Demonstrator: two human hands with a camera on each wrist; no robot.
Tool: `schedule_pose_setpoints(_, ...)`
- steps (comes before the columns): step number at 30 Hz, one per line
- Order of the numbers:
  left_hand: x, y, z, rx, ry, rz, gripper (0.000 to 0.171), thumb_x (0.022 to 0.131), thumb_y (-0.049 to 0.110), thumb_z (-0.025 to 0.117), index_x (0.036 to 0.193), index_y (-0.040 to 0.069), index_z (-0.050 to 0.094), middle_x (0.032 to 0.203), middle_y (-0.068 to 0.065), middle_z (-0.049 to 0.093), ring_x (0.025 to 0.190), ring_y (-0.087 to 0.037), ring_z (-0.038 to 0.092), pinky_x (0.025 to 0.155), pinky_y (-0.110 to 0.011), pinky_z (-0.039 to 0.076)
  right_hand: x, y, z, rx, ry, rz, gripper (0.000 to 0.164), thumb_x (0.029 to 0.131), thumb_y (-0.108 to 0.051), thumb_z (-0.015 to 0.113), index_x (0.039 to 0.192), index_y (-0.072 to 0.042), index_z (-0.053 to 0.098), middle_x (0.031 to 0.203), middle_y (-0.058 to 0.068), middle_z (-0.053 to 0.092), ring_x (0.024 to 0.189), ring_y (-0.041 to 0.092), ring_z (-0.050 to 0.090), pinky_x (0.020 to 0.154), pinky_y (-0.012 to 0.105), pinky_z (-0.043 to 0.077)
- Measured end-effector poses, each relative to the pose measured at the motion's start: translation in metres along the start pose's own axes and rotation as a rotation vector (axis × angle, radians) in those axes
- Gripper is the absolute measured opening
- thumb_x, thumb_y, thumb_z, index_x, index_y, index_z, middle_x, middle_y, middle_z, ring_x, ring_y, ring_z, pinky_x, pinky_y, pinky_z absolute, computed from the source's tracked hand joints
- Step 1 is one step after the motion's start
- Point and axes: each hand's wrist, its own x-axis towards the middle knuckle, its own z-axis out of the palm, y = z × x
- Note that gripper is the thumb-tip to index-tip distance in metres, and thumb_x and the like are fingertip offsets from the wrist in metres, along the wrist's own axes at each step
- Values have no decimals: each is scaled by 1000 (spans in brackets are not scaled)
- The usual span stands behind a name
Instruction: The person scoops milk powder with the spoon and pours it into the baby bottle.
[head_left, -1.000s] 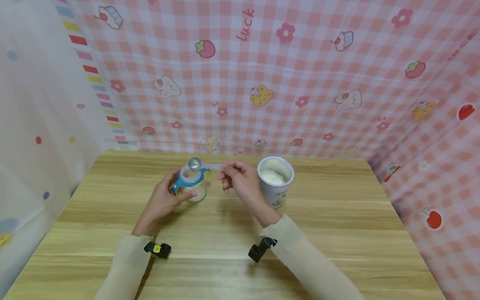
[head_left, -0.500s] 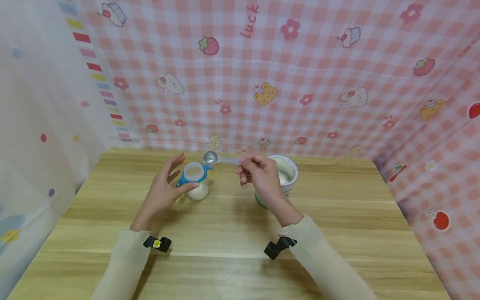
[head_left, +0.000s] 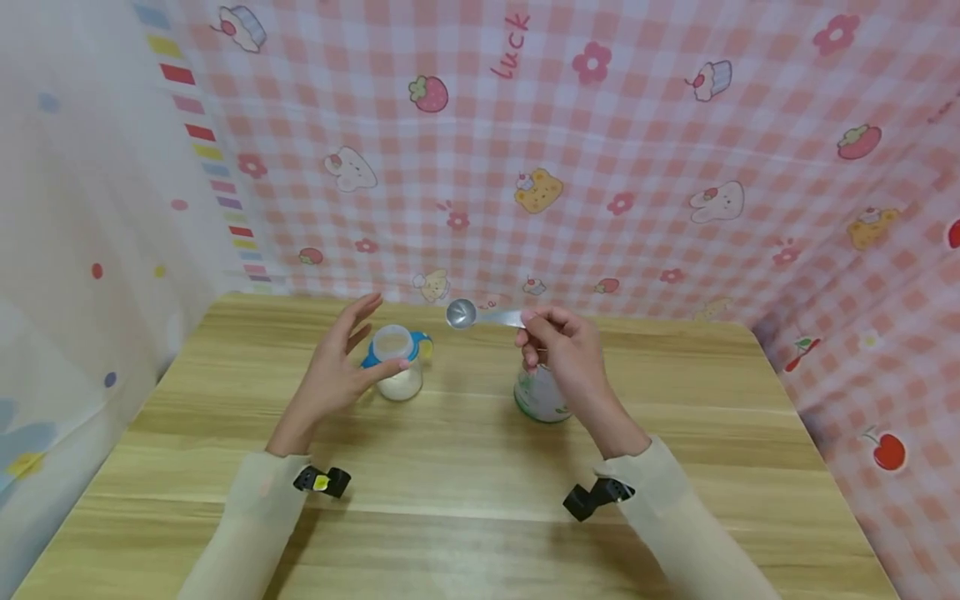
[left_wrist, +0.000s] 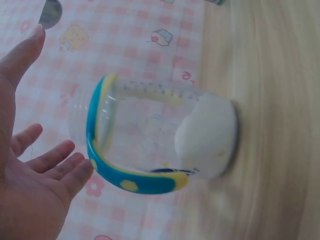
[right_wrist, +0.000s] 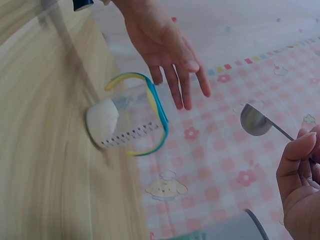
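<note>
Right hand (head_left: 576, 360) pinches scoop (head_left: 465, 314) by its handle, likely to steady the bowl, near tub (head_left: 542, 402); left hand (head_left: 336, 379), fingers spread, flanks bottle (head_left: 402, 385) toward far edge of worktop (head_left: 450, 492).

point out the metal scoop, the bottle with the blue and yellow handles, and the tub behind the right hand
metal scoop (head_left: 461, 314): head view, on its round bowl
bottle (left_wrist: 150, 122): left wrist view, on its clear side wall
tub (head_left: 537, 397): head view, on its lower wall
</note>
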Motion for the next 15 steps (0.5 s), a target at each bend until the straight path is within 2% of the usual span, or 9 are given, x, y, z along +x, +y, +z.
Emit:
schedule_pose_setpoints(4,2,7,2,8,-3,12,94,82,22,88,159,26,34,165,1,36,155,-24,31,127,-48,31,0,-3,-10,7,-3,-20,18,105,-20,60,98,-5,65,72,-1,65,51,10,51,49,20,48)
schedule_pose_setpoints(15,8,21,12,-13,-17,97,96,80,17,90,158,25,35,164,2,38,153,-19,34,127,-45,32,-3,-10,-38,10,28,-39,17,104,-22,62,98,-7,66,73,-1,64,52,9,50,49,20,46)
